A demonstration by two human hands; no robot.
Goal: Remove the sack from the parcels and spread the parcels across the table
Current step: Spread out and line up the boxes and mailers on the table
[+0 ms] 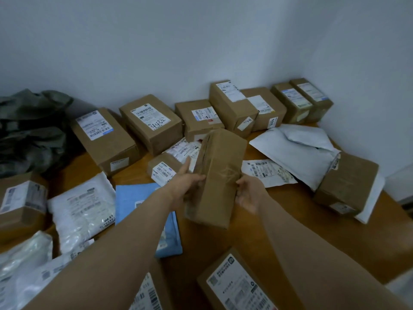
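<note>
Nearest, on near side of brown parcel [220, 173]: labelled box [237, 285]. Holds it off table [290, 211], left grip [185, 186] and right grip [248, 194] clamped on its long sides; sack [31, 130] well left.

- Both hands hold a long cardboard box [220, 166] tilted above the wooden table [290, 224]. The left hand [185, 182] grips its left side and the right hand [248, 193] curls round its right edge.
- A crumpled dark green sack [31, 130] lies at the far left, by the wall.
- Labelled cardboard parcels [232, 106] line the wall, among them a box marked "4432" [152, 124].
- A white mailer bag [299, 151] lies at the right.
- A blue mailer [138, 198] lies under the left forearm.
</note>
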